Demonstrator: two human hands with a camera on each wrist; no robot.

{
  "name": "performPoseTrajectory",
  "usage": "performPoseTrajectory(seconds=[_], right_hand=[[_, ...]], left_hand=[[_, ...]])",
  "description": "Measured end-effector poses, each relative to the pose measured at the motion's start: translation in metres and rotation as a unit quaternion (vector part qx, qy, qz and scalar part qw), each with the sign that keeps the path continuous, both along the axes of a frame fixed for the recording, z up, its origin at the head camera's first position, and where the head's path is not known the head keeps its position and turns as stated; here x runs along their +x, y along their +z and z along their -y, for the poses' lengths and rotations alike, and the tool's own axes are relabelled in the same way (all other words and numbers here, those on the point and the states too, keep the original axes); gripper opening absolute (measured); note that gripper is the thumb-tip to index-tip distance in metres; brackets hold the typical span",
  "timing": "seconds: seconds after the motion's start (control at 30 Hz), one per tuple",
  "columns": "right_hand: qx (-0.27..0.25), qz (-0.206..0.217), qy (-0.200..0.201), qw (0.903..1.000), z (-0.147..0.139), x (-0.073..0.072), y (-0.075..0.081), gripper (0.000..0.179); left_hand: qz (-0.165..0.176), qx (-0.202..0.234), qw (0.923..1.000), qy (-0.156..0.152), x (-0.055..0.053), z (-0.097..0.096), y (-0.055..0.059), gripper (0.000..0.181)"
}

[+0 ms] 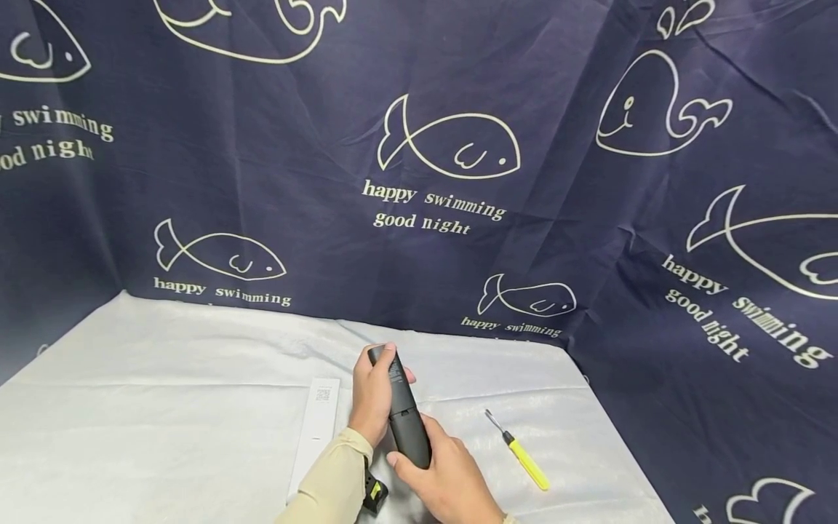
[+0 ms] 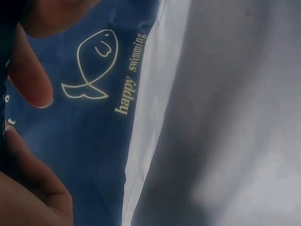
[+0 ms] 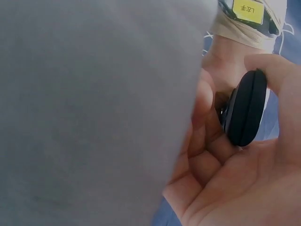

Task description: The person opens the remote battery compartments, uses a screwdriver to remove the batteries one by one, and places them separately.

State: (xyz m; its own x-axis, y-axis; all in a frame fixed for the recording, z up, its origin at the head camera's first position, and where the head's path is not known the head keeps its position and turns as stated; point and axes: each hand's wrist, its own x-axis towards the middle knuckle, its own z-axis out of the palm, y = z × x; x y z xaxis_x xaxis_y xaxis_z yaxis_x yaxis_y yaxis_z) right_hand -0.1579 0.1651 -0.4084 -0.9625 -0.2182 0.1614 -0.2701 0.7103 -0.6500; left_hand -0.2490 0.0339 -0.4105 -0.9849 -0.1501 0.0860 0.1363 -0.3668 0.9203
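Note:
A black remote control (image 1: 407,418), its back face up, is held between both hands above the white cloth. Near its far end my left hand (image 1: 370,397) grips it, the thumb lying along the top. My right hand (image 1: 455,477) holds the near end, thumb on one side and fingers on the other. In the right wrist view the rounded end of the remote control (image 3: 249,110) shows between thumb and curled fingers. The left wrist view catches only fingers (image 2: 33,80) and a dark edge at its left. The remote's button side is hidden.
A screwdriver (image 1: 526,458) with a yellow handle lies on the white cloth (image 1: 164,437) to the right. Left of the hands lies a long white box (image 1: 317,422) with a printed code. Dark blue fabric (image 1: 294,160) with fish drawings hangs behind and on both sides.

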Motion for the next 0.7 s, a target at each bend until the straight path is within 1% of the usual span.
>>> performPoseTrajectory(seconds=[0.13, 0.27, 0.47, 0.7], right_hand=[[0.005, -0.006, -0.006, 0.9999, -0.0006, -0.0002, 0.0, 0.061], [0.009, -0.023, -0.016, 0.9996, -0.0007, -0.0004, -0.0012, 0.058], [0.006, -0.037, -0.023, 0.999, -0.0007, -0.0009, -0.003, 0.055], [0.001, -0.037, -0.025, 0.999, -0.0003, -0.0004, -0.0033, 0.053]], left_hand=[[0.004, 0.001, 1.0, 0.006, 0.0001, 0.0005, 0.0004, 0.03], [-0.003, 0.005, 0.9999, 0.015, 0.0009, 0.0014, 0.0013, 0.03], [-0.008, 0.012, 0.9997, 0.018, 0.0011, 0.0018, 0.0027, 0.027], [-0.01, -0.003, 0.9996, 0.024, 0.0004, 0.0025, 0.0028, 0.027]])
